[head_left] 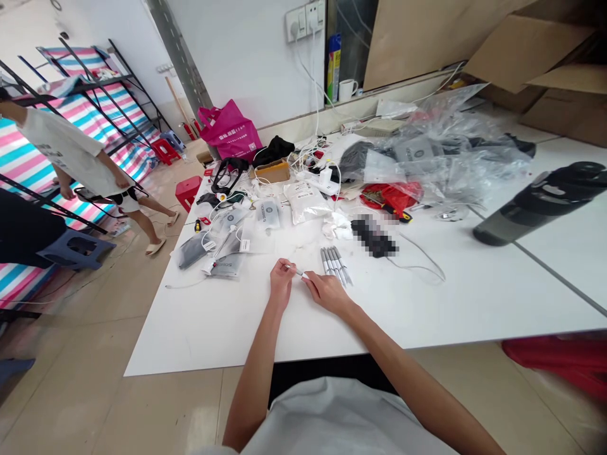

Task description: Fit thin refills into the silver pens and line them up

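My left hand (281, 283) and my right hand (327, 292) meet over the white table (213, 341), with their fingertips pinching a thin silver pen (296, 271) between them. Much of the pen is hidden by my fingers. To the right of my right hand lies a bundle of several grey-silver pens (335, 266). Sealed plastic pouches with cables (227, 243) lie to the left, beyond my left hand. A blurred black object (372, 236) sits farther forward.
Tangled white cables, a white packet (306, 202) and crumpled clear plastic (455, 158) crowd the far table. A dark bottle (540, 203) lies at the right. A person (71, 151) stands left on the floor beside striped bunk beds. A pink bag (230, 131) stands beyond the table.
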Tool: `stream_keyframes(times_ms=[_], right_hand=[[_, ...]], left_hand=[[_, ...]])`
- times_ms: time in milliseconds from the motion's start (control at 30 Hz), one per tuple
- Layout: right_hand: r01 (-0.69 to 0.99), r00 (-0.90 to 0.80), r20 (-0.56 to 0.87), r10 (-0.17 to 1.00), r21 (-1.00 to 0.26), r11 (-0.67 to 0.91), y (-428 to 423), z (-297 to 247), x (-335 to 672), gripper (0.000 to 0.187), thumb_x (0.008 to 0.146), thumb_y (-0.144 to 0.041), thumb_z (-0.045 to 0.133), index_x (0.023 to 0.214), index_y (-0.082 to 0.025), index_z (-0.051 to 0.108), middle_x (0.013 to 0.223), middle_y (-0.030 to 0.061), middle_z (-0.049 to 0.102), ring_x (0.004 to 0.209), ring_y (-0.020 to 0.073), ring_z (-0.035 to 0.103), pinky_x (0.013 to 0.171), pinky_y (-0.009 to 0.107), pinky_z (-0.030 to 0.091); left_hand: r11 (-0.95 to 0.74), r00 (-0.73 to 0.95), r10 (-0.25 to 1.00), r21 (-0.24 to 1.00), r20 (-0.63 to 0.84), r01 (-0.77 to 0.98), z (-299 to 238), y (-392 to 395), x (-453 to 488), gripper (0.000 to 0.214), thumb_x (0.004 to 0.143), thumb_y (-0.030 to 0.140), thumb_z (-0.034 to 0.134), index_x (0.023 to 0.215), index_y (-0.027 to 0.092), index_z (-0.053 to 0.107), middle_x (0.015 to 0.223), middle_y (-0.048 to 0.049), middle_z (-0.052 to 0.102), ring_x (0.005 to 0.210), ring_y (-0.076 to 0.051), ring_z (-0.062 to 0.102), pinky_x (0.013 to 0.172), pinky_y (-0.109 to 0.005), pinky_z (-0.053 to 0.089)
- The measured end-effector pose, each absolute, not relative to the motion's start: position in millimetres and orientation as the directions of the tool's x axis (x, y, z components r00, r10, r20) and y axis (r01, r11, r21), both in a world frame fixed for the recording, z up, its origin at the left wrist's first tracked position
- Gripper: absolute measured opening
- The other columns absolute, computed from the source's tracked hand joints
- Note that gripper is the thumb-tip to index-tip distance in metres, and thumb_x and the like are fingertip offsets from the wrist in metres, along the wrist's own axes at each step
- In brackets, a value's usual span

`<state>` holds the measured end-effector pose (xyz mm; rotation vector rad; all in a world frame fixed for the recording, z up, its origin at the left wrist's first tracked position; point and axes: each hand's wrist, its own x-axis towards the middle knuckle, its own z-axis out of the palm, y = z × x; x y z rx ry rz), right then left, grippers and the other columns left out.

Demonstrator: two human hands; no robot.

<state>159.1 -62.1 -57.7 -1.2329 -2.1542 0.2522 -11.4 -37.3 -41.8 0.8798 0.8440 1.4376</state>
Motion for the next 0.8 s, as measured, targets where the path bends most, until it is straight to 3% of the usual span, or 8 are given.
stream_keyframes(times_ms=[100,267,367,433,567,733,800], right_hand=[[0.724,-0.317,0.435,0.843,-0.463,0.511,-61,-56,159,0.039,0.113,-0.035,0.033,0.113,-0.014,0.065,0.076,0.0066,0.074,0.056,0.0153,0.057,0.056,0.029,0.024],[0.726,-0.293,0.435,0.852,-0.478,0.494,-61,-50,160,0.037,0.113,-0.038,0.036,0.118,-0.015,0.064,0.083,0.0056,0.076,0.059,0.0152,0.060,0.057,0.029,0.026],[0.723,-0.291,0.433,0.853,-0.485,0.492,-62,-47,160,0.037,0.113,-0.036,0.033,0.123,-0.015,0.062,0.091,0.0070,0.077,0.064,0.0155,0.062,0.058,0.029,0.028],[0.721,-0.294,0.430,0.854,-0.486,0.493,-62,-46,161,0.038,0.114,-0.033,0.029,0.124,-0.015,0.061,0.095,0.0079,0.077,0.067,0.0159,0.064,0.058,0.029,0.028],[0.721,-0.302,0.419,0.856,-0.487,0.493,-58,-51,160,0.033,0.113,-0.033,0.031,0.115,-0.016,0.060,0.097,0.0088,0.075,0.069,0.0165,0.065,0.058,0.028,0.029],[0.729,-0.276,0.401,0.873,-0.504,0.463,-55,-59,158,0.026,0.111,-0.033,0.037,0.110,-0.016,0.056,0.076,0.0054,0.071,0.062,0.0188,0.063,0.056,0.028,0.028],[0.723,-0.272,0.407,0.872,-0.512,0.464,-56,-58,158,0.026,0.111,-0.036,0.039,0.116,-0.016,0.055,0.080,0.0059,0.073,0.066,0.0196,0.065,0.057,0.028,0.032]], left_hand=[[0.030,0.097,0.995,0.886,0.017,-0.463,-38,-39,-10,0.046,0.077,0.043,0.090,0.115,0.021,0.076,0.113,-0.0106,0.076,0.107,-0.023,0.070,0.101,-0.039,0.049],[0.040,0.093,0.996,0.908,-0.001,-0.417,-36,-39,-11,0.044,0.078,0.035,0.090,0.117,0.021,0.078,0.096,-0.0044,0.075,0.090,-0.016,0.068,0.095,-0.034,0.050],[0.058,0.147,0.989,0.896,0.008,-0.441,-34,-40,-11,0.046,0.082,0.039,0.086,0.124,0.022,0.076,0.114,-0.0078,0.075,0.108,-0.021,0.068,0.104,-0.037,0.048],[0.071,0.164,0.986,0.896,0.002,-0.437,-33,-41,-10,0.038,0.084,0.039,0.084,0.117,0.020,0.078,0.117,-0.0107,0.076,0.116,-0.024,0.068,0.109,-0.040,0.046],[0.041,0.090,0.996,0.910,-0.004,-0.412,-34,-42,-8,0.023,0.082,0.036,0.086,0.095,0.018,0.078,0.105,-0.0090,0.079,0.107,-0.022,0.071,0.106,-0.040,0.047],[0.018,0.036,0.999,0.918,-0.004,-0.395,-40,-41,-7,0.024,0.078,0.033,0.088,0.083,0.018,0.070,0.095,-0.0071,0.080,0.093,-0.020,0.072,0.098,-0.039,0.050],[0.002,0.013,1.000,0.920,0.004,-0.392,-40,-41,-6,0.025,0.078,0.033,0.088,0.081,0.019,0.068,0.091,-0.0053,0.079,0.091,-0.019,0.072,0.096,-0.038,0.051]])
